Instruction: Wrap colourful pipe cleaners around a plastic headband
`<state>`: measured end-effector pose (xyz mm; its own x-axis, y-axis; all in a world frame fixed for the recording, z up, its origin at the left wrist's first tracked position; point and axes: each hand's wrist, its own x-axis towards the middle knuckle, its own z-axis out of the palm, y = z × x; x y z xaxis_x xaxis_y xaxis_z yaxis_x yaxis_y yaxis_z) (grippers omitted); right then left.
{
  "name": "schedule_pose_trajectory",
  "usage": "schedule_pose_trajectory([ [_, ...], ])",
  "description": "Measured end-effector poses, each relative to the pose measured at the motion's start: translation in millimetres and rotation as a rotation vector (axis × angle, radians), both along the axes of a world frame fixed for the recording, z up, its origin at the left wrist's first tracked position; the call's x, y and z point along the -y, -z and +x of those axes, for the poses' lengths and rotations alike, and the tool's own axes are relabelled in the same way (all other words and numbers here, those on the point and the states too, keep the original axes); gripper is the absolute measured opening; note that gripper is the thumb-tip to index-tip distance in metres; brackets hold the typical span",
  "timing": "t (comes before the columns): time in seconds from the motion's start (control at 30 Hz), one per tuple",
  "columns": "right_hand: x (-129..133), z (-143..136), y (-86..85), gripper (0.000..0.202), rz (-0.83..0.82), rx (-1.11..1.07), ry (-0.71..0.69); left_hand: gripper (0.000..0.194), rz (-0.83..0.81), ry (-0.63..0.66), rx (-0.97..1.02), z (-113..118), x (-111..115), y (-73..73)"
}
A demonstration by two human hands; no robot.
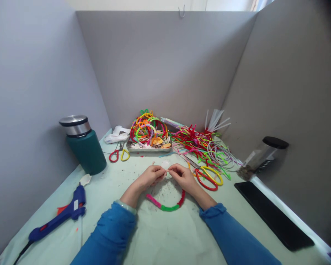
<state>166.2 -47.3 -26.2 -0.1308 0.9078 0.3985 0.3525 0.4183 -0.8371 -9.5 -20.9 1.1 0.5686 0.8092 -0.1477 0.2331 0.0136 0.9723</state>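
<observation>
While left hand (150, 176) and right hand (184, 178) pinch fingertips closed, contents too small to tell, fuzzy strip (169, 208) curves just nearside; beyond hands, tray (149, 149) holds colourful rings (146, 127); far right of right hand, clear jar (260, 157) holds brown bits (245, 172).

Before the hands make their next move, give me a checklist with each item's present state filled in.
1. Both hands visible: ok; left hand and right hand are close together over the table.
2. Grip contents identifiable: cannot tell; too small and partly hidden by fingers.
3. Pink, green and red fuzzy strip fully visible: not ok; its red part disappears at the right hand.
4. Nearer scissors well away from the right hand: not ok; they lie right beside it.
5. Glue gun apart from both hands: ok.
</observation>
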Motion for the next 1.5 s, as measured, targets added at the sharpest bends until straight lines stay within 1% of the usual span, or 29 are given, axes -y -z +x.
schedule_pose_trajectory([
  [0.1,0,0,0.2,0.019,-0.007,0.002,-0.004,0.034,0.022,0.022,0.005,0,1,-2.7],
  [0.2,0,1,0.2,0.017,-0.013,0.008,0.000,0.031,0.055,0.017,-0.015,1,2,-4.8],
  [0.3,-1,1,-0.3,0.017,-0.012,0.006,0.009,0.029,0.129,0.015,-0.027,1,0,-3.5],
  [0.43,-1,1,0.3,0.017,-0.015,0.012,0.011,0.024,0.306,-0.021,-0.137,-1,-3,2.9],
  [0.53,-2,1,1.9,0.017,-0.017,0.020,0.011,0.020,0.490,-0.089,-0.254,0,-5,7.9],
  [0.67,-2,1,3.2,0.017,-0.013,0.022,0.000,0.013,0.704,-0.159,-0.343,1,-5,10.5],
  [0.77,-2,1,3.4,0.018,-0.016,0.028,0.003,0.010,0.801,-0.177,-0.375,1,-4,10.1],
  [0.87,-2,1,3.7,0.019,-0.023,0.023,0.002,0.011,0.832,-0.182,-0.375,2,-4,9.7],
  [1.03,-3,2,4.4,0.018,-0.024,0.016,0.002,0.015,0.825,-0.181,-0.325,2,-5,10.1],
  [1.2,-3,2,3.3,0.019,-0.015,0.029,0.008,0.026,0.723,-0.160,-0.267,2,-6,10.3],
  [1.33,-2,1,1.3,0.017,-0.003,0.021,-0.002,0.036,0.567,-0.163,-0.235,2,-5,7.9],
  [1.5,0,0,-0.5,0.015,0.007,-0.003,-0.030,0.044,0.268,-0.153,-0.192,1,-5,3.3],
])
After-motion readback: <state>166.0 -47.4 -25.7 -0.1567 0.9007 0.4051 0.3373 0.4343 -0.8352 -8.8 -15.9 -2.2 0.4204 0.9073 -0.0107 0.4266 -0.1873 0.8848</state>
